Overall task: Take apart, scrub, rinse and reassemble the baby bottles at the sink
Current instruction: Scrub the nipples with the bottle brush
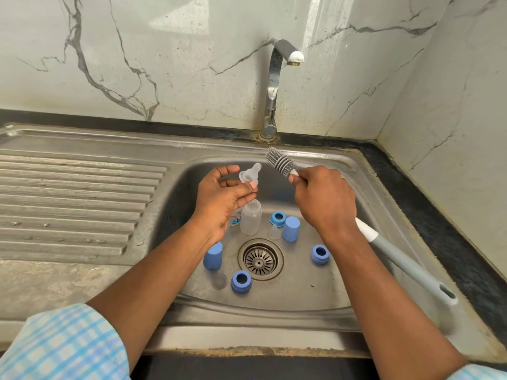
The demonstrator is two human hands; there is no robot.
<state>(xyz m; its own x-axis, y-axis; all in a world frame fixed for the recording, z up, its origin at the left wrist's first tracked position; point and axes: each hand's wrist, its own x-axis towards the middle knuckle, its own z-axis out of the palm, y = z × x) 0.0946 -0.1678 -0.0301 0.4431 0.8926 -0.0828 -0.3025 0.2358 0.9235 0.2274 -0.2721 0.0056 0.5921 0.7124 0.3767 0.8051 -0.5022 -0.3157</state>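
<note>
My left hand (222, 196) pinches a clear silicone teat (248, 174) above the sink basin (365, 215). My right hand (323, 198) grips a grey bottle brush (279, 161) just below its bristle head; the long handle (406, 267) runs back to the right. The bristles sit just right of the teat, apart from it. Below my hands a clear bottle (251, 218) stands in the basin, a second bottle (235, 219) partly hidden behind it. Blue caps (291, 229) (213, 255), blue collar rings (277, 219) (320, 254) (241, 281) and clear teats (274, 233) (219, 279) lie around the drain (260, 259).
The tap (277, 78) stands behind the basin with its spout turned right; no water runs. A ribbed steel draining board (76, 198) lies to the left. A marble wall closes the back and right side. A dark counter strip (428, 209) borders the sink on the right.
</note>
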